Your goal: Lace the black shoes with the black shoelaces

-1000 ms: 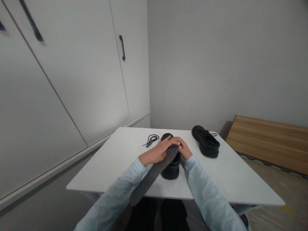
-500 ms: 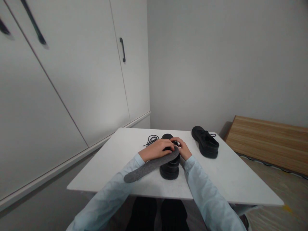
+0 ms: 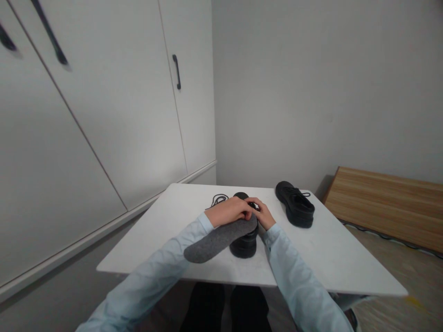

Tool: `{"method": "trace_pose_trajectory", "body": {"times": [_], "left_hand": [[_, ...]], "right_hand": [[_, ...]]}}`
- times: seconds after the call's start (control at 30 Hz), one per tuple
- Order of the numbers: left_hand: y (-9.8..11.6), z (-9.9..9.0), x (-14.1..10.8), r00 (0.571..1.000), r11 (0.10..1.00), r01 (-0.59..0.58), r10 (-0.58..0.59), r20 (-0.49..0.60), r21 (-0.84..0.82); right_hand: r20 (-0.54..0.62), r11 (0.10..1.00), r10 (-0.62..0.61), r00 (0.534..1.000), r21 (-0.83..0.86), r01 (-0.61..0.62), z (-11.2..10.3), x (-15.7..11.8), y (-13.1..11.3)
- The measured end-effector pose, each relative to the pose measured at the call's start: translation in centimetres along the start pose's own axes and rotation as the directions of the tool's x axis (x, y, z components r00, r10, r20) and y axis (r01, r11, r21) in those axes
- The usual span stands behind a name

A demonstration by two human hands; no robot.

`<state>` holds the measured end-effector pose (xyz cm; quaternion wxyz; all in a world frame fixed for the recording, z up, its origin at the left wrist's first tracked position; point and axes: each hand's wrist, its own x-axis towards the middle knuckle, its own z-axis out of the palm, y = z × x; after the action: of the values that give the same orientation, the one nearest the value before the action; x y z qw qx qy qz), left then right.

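A grey insole slants over the near black shoe, its far end at the shoe's opening and its other end out to the left. My left hand is closed on the insole near that far end, fingers curled. On the shoe's right side, my right hand has its fingers bent over the upper, gripping it close to my left fingertips. Part of the shoe is hidden under both hands and the insole. A loose black shoelace lies beside the shoe's left side.
Another black shoe, with its lace in, stands toward the back right of the white table. White cabinets rise at the left. A wooden board is beyond the table on the right.
My left hand's fingers have curled in more, and the insole has turned so that more of its flat face shows. My right hand has hardly moved.
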<state>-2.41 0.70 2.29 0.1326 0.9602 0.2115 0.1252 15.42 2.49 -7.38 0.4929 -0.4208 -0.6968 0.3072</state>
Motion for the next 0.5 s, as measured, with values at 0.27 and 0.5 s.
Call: {"method": "trace_pose_trajectory", "body": {"times": [0.27, 0.5], "left_hand": [[0.8, 0.6, 1.3, 0.992, 0.990, 0.119, -0.121, 0.029, 0.070], [2.1, 0.6, 2.0, 0.974, 0.962, 0.212, -0.223, 0.047, 0.174]], "right_hand": [[-0.004, 1.000, 0.000, 1.000, 0.009, 0.000, 0.1, 0.0, 0.1], [-0.016, 1.000, 0.006, 1.000, 0.015, -0.005, 0.1, 0.0, -0.1]]}}
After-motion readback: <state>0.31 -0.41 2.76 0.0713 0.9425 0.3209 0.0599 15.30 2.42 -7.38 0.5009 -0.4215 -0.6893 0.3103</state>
